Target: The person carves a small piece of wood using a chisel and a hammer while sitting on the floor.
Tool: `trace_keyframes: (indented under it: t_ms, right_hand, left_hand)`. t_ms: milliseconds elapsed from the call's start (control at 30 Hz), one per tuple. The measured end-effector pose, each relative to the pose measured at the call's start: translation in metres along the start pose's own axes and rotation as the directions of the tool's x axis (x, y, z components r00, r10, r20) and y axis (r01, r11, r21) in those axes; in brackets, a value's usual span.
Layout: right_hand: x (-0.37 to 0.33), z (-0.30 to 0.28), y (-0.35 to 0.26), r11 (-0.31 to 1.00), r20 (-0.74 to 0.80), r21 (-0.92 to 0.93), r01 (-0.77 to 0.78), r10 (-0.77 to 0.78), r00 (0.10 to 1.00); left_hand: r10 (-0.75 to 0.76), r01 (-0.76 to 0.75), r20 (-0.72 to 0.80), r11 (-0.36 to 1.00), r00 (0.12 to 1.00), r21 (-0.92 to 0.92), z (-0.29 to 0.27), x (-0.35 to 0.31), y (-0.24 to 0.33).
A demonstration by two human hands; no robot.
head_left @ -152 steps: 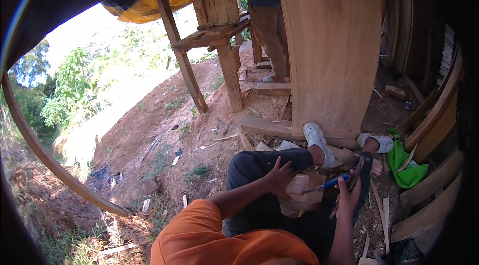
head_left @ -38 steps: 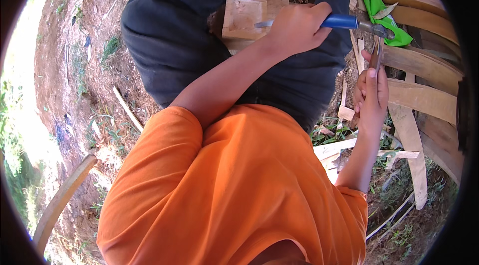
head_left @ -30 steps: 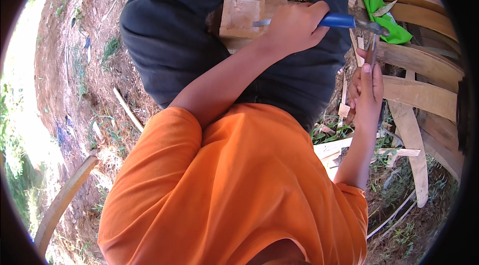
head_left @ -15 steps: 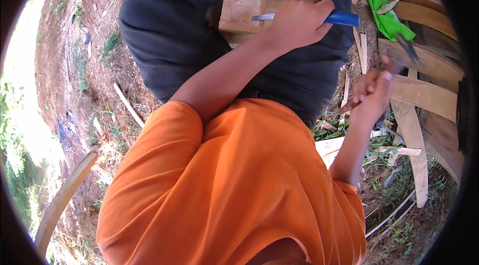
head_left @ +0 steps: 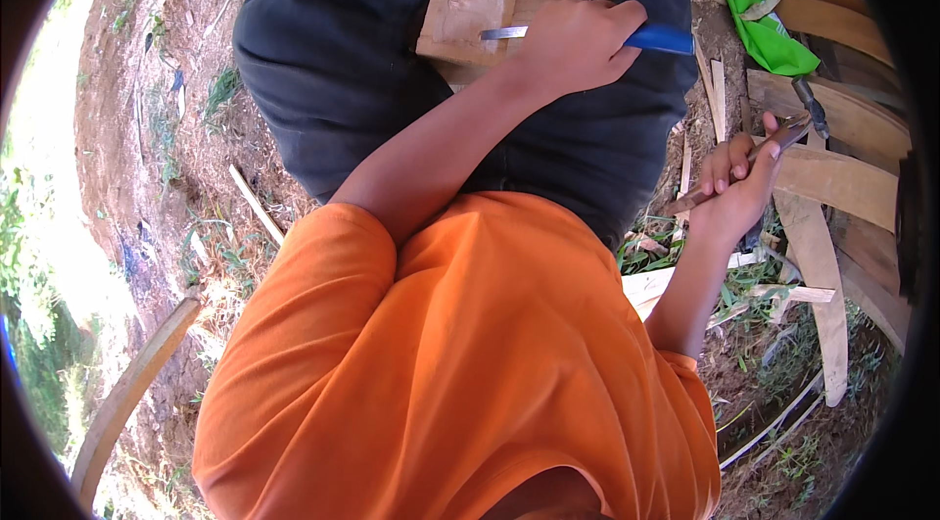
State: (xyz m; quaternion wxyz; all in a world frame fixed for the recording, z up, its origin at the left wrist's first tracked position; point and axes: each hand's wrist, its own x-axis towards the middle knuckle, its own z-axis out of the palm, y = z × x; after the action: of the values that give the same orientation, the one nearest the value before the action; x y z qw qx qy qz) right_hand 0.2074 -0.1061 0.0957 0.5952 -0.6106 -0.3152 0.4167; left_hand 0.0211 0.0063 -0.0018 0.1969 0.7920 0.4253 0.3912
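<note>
The floor is bare reddish-brown earth (head_left: 127,158), with small tufts of grass (head_left: 223,89) and a pale wood strip (head_left: 257,205) lying on it. Strong daylight washes out the far left, where green foliage (head_left: 44,354) shows at the edge. A wooden beam (head_left: 132,383) bows across the lower left corner. Along the right, broad wooden planks (head_left: 832,185) lie in rows near a crumpled bright-green sheet (head_left: 764,35).

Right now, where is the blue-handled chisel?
In the head view, the blue-handled chisel is near the top, slightly right of centre, gripped in the left hand, its blade overlapping the wooden block.
</note>
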Motion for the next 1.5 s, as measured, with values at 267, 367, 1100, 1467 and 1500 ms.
trace_keyframes:
  t_ms: [267,367,1100,1467,1500]
  right_hand:
    - [-0.014,-0.002,0.003,0.999,-0.002,0.013,-0.037,0.037,0.999]
    - [-0.025,-0.003,0.012,0.971,0.144,-0.212,-0.11,0.142,0.979]
    - [-0.037,-0.009,0.027,0.973,0.028,0.147,-0.177,0.175,0.984]
    - [-0.03,-0.018,0.015,0.979,0.042,0.065,-0.194,0.191,0.981]
    - [-0.029,-0.017,0.01,0.981,0.038,0.07,-0.179,0.177,0.983]
  left_hand:
    - [0.028,-0.03,0.023,0.998,0.999,0.06,-0.001,-0.008,0.001]
    - [0.026,-0.028,0.04,0.998,0.999,0.053,-0.001,-0.008,-0.001]
    - [0.034,-0.089,0.269,0.977,0.963,0.196,-0.014,-0.028,-0.017]
    - [0.021,-0.033,-0.08,0.988,0.997,-0.152,-0.024,-0.015,0.02]
    - [0.008,-0.024,-0.101,0.987,0.995,-0.16,-0.025,-0.015,0.019]
